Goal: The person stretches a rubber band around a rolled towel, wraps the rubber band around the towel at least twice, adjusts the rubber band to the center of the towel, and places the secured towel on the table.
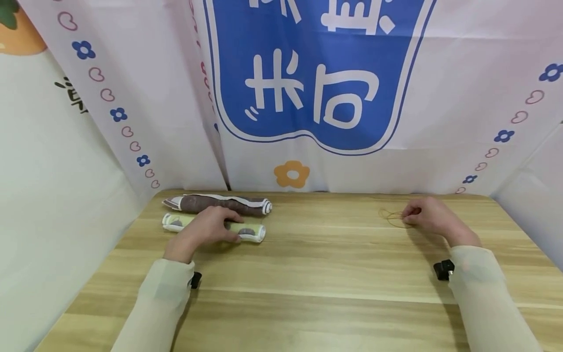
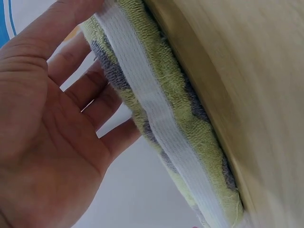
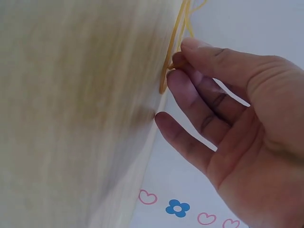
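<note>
- Wood-grain surface (image 1: 316,274), backed by a white curtain (image 1: 440,98) with a blue emblem, carrying two rolled towels at far left and loose rubber bands at right.
- Far left: brown rolled towel (image 1: 220,203) lying just behind green rolled towel (image 1: 250,231), the two side by side.
- Left hand (image 1: 200,233) resting over the green roll, fingers relaxed and laid along the terry rather than clamped, steadying it.
- Right hand (image 1: 428,216), well apart, thumb and fingertips (image 3: 183,61) pinching a yellow rubber band (image 1: 393,217) lying flat on the wood.
- Step in hand, seemingly: picking up a band.
- Next move likely calling for a clean lift of one band only.
</note>
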